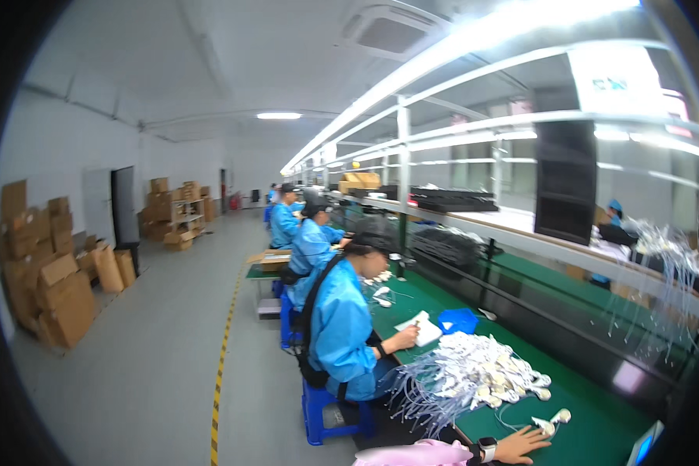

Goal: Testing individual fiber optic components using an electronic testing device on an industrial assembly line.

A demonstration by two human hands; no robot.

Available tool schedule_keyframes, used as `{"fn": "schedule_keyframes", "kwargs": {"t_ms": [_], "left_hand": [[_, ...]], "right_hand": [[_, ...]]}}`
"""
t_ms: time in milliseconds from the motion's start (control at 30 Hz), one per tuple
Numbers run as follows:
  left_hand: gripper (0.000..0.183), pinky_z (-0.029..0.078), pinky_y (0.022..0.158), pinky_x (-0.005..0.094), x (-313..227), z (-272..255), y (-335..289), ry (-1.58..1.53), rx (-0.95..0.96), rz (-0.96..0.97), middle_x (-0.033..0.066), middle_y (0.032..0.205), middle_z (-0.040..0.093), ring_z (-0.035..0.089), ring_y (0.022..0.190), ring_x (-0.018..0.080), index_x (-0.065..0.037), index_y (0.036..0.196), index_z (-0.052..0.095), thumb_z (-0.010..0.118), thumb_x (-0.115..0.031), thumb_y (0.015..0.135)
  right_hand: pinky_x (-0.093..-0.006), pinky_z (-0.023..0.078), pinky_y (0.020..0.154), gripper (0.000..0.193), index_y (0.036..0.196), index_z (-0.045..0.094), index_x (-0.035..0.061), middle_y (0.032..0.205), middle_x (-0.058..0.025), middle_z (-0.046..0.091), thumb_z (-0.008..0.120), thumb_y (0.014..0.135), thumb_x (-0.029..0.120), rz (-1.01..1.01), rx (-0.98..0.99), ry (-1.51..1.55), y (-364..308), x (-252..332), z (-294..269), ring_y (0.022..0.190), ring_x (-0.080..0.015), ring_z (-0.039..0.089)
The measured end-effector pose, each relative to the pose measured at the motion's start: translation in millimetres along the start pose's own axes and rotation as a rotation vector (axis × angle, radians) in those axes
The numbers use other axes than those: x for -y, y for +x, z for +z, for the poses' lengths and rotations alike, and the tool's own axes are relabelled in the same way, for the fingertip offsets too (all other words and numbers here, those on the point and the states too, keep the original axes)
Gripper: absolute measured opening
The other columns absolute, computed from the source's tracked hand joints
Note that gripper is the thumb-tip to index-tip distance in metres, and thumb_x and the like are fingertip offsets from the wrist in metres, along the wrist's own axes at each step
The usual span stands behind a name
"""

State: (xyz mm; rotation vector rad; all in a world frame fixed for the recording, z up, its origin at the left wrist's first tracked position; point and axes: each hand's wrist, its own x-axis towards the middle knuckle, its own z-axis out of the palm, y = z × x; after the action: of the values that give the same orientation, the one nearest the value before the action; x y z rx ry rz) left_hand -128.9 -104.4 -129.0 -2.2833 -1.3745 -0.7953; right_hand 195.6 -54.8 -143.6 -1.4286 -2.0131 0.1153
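My left hand (520, 446), with a watch at the wrist and a pink sleeve (415, 453) behind it, lies on the green table (598, 423) at the lower right. Its fingers are spread and grip nothing. Just beyond the fingertips sit small white rounded parts (553, 422) with a thin cord. A large heap of similar white parts (474, 369) lies farther left, its pale cords (423, 400) hanging over the table's near edge. My right hand is out of view.
A co-worker in blue (346, 326) sits on a blue stool (322, 412), holding a white object (423, 330) beside a blue container (457, 321). Others sit farther along. A shelf (474, 221) runs above the table; a lit screen (643, 446) stands lower right. Cardboard boxes (66, 299) line the left wall.
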Motion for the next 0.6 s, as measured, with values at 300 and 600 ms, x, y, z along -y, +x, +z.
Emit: {"fn": "schedule_keyframes", "kwargs": {"t_ms": [300,600], "left_hand": [[0.052,0.030,0.104,0.0496,84,33,-13,-0.119,0.299,-0.377,0.0191,0.139,0.040,0.038,0.128,0.0363,-0.003,0.134,0.038,0.054,-0.022,0.088],[0.016,0.045,0.071,0.0397,57,-7,39,0.005,-0.025,-0.327,0.0097,0.082,0.062,0.057,0.081,0.0284,-0.005,0.089,0.064,0.060,-0.003,0.074]], "right_hand": [[-0.0467,0.042,0.053,0.006,0.081,0.060,0.0069,0.062,-0.0154,0.059,0.055,0.080,0.010,0.050,-0.181,0.057,21,-8,36,0.060,-0.0374,0.058],[-0.0416,0.040,0.048,0.003,0.080,0.062,0.0076,0.056,-0.0116,0.056,0.059,0.080,0.008,0.279,-0.049,0.159,25,5,19,0.051,-0.0299,0.056]]}}
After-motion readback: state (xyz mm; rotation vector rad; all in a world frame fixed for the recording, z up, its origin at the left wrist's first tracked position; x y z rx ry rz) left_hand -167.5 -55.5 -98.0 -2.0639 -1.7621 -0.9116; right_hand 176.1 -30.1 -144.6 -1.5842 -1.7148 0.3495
